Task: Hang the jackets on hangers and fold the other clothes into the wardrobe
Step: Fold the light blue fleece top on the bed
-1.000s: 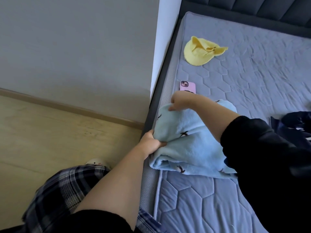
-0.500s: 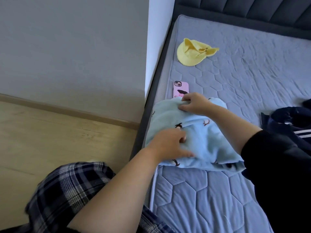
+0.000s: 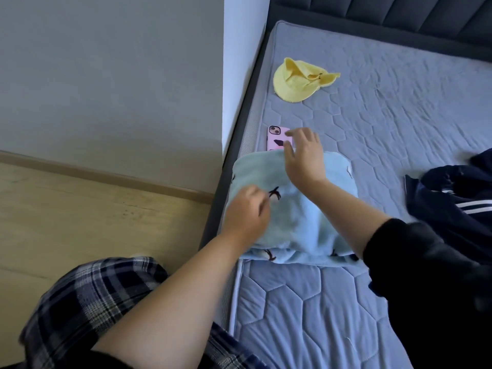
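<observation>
A folded light blue fleece garment (image 3: pixel 300 222) with small dark prints lies at the left edge of the bed (image 3: pixel 399 129). My left hand (image 3: pixel 246 213) rests on its left part with loosely bent fingers, holding nothing. Above the garment's far edge, my right hand (image 3: pixel 303 155) hovers with its fingers spread and relaxed, partly over a pink phone (image 3: pixel 277 137). A dark navy jacket (image 3: pixel 458 201) with white stripes lies crumpled at the right. A yellow cap (image 3: pixel 298 79) sits further up the mattress.
A grey wall and a white corner post (image 3: pixel 239 75) stand left of the bed. Wooden floor (image 3: pixel 80 222) lies below them. My plaid trouser leg (image 3: pixel 87 296) is at the bottom left. The dark padded headboard (image 3: pixel 399 14) runs along the top.
My left hand let go of the garment's left edge and moved onto its top. My right hand lifted off the far edge and opened, now over the phone.
</observation>
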